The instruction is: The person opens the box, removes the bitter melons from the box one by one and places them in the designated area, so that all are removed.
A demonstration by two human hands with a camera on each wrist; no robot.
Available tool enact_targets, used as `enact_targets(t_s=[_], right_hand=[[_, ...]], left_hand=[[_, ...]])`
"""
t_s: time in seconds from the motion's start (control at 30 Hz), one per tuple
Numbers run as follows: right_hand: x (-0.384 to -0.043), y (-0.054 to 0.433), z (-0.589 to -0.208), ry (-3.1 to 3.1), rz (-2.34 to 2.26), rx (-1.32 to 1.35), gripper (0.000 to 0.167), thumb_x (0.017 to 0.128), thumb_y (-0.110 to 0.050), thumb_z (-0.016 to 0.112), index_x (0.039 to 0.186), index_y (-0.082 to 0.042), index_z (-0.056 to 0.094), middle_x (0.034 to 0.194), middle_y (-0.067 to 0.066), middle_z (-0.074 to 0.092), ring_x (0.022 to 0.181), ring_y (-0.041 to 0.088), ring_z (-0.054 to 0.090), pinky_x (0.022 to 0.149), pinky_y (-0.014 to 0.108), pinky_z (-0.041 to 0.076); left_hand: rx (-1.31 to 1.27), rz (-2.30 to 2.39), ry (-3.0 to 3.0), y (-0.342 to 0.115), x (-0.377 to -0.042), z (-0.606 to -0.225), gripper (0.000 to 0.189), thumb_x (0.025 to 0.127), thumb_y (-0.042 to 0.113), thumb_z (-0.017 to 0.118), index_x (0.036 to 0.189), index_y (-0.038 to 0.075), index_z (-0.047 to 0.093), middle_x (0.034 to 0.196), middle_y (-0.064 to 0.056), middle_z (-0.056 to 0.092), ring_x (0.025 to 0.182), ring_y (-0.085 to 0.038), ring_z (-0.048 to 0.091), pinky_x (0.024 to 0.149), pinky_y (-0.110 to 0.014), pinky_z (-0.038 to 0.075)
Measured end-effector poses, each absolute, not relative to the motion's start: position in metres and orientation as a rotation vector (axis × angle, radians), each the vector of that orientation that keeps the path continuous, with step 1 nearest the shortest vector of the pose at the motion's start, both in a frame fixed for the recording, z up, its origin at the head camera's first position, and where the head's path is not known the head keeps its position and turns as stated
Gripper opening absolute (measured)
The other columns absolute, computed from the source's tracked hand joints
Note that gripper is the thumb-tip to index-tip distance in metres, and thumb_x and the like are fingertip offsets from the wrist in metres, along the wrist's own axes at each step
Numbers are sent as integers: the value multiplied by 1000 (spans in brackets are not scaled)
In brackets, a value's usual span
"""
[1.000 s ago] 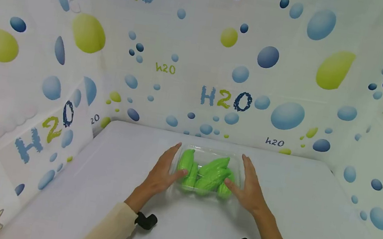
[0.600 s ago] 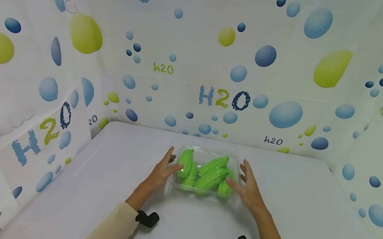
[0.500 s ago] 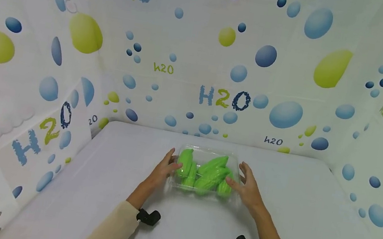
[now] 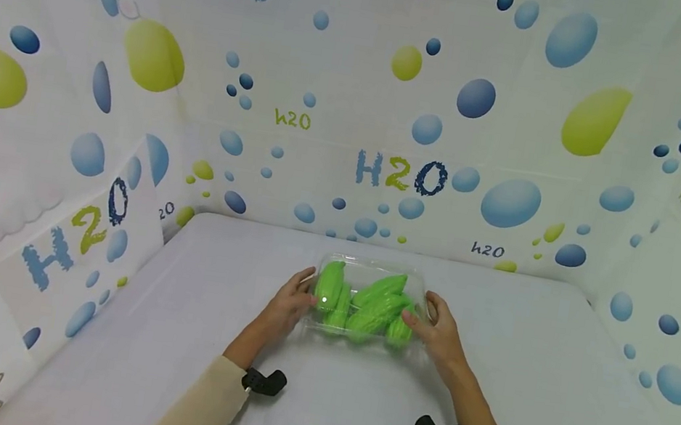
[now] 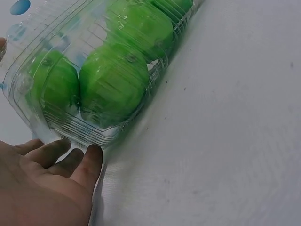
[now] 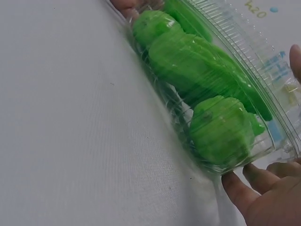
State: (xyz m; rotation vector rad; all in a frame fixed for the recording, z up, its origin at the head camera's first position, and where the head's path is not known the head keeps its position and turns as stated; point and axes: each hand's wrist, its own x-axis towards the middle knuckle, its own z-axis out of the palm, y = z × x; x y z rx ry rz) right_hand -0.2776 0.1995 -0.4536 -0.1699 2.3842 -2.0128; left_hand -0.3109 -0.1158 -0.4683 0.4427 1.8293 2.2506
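A clear plastic clamshell container (image 4: 364, 272) sits on the white table, its lid down. Inside lie several green, ribbed, gourd-like pieces (image 4: 374, 318). My left hand (image 4: 286, 313) grips the container's left end, thumb over the top. On the right end, my right hand (image 4: 442, 338) holds it the same way. The left wrist view has the left fingertips (image 5: 94, 153) right at the container's lower edge. From the right wrist, the right fingertips (image 6: 229, 179) show under the near bottom corner, and the thumb (image 6: 295, 61) stands by the lid side.
The white tabletop (image 4: 343, 418) spreads out around the container. Behind it rises a white backdrop (image 4: 360, 83) printed with blue and yellow-green bubbles and H2O lettering. Black camera mounts (image 4: 264, 382) sit on both wrists, below the sleeves' cuffs.
Both hands first lay along the container's sides with straighter fingers, then eased slightly apart. Now their fingers bend in lower at both ends. The container stays about where it was.
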Motion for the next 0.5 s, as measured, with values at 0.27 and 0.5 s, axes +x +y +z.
enact_targets(t_s=[0.27, 0.5], right_hand=[[-279, 199, -452, 2229, -2125, -69, 87, 98, -25, 68, 160, -1, 12, 168, 21, 13, 153, 37, 21, 122, 51, 23], [-279, 199, -453, 2028, -2243, -12, 76, 100, -16, 64, 155, 0, 14, 168, 20, 15, 147, 32, 32, 104, 24, 41]], left_hand=[[445, 2330, 1723, -119, -309, -468, 81, 92, 5, 57, 158, -4, 11, 167, -25, 7, 155, -38, 6, 124, -46, 18], [427, 2334, 1681, -122, -309, -469, 83, 91, -7, 60, 159, -2, 12, 169, -21, 5, 156, -34, 3, 123, -42, 19]])
